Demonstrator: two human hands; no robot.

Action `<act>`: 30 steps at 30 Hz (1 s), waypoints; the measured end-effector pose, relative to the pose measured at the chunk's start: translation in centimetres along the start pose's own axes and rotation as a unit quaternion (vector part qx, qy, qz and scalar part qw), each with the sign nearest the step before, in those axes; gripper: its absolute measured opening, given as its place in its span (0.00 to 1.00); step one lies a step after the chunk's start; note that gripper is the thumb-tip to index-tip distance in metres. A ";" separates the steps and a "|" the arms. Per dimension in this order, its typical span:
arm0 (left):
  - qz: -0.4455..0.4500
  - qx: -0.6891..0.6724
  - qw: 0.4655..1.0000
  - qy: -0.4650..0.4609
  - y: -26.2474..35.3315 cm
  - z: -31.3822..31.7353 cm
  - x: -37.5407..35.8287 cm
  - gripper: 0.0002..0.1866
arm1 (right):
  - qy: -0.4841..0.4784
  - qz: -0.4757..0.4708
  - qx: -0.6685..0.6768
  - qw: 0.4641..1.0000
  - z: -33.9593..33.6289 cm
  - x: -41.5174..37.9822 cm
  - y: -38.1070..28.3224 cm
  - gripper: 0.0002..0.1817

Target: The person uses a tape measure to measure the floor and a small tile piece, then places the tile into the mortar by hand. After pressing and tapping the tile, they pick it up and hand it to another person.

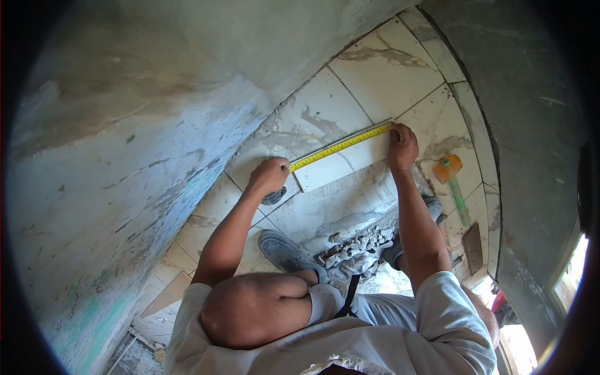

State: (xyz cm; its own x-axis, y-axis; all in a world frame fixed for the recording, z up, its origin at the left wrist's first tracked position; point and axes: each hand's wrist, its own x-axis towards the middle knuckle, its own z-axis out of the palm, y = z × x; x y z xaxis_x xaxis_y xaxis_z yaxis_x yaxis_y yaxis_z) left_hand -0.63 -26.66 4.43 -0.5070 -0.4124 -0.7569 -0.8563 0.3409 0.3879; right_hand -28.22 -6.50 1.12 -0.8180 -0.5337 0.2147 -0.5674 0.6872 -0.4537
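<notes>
A scuffed wall (137, 150) rises at the left. Beside it, the person's left hand (269, 175) is closed around the near end of a yellow tape measure (340, 147), whose blade runs straight along the upper edge of a white tile strip (344, 167) lying on the floor. At the strip's right end, the right hand (403, 148) pinches the blade's other end. Further right lies an orange-headed mallet (457, 195) with a green handle, then a brown flat piece (472, 249).

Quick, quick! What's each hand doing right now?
Left hand: closed, holding the yellow measuring tape.
Right hand: closed, fingers holding the tape's other end at the white tile strip.
</notes>
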 end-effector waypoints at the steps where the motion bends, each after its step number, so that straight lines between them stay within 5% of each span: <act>1: 0.000 -0.006 1.000 0.001 -0.1 0.1 0.2 0.13 | 0.002 0.000 0.003 1.000 0.0 0.0 0.0 0.07; 30: -0.010 0.010 0.999 -0.040 0.4 -0.6 0.7 0.13 | -0.042 -0.052 -0.006 0.998 -0.6 0.6 0.2 0.08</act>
State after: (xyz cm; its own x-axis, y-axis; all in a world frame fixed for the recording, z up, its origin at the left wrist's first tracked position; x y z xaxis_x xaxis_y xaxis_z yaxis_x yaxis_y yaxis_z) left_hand -1.41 -27.31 4.41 -0.4804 -0.3503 -0.8040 -0.8634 0.3501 0.3633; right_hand -28.83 -6.39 1.67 -0.7434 -0.6421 0.1869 -0.6512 0.6312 -0.4214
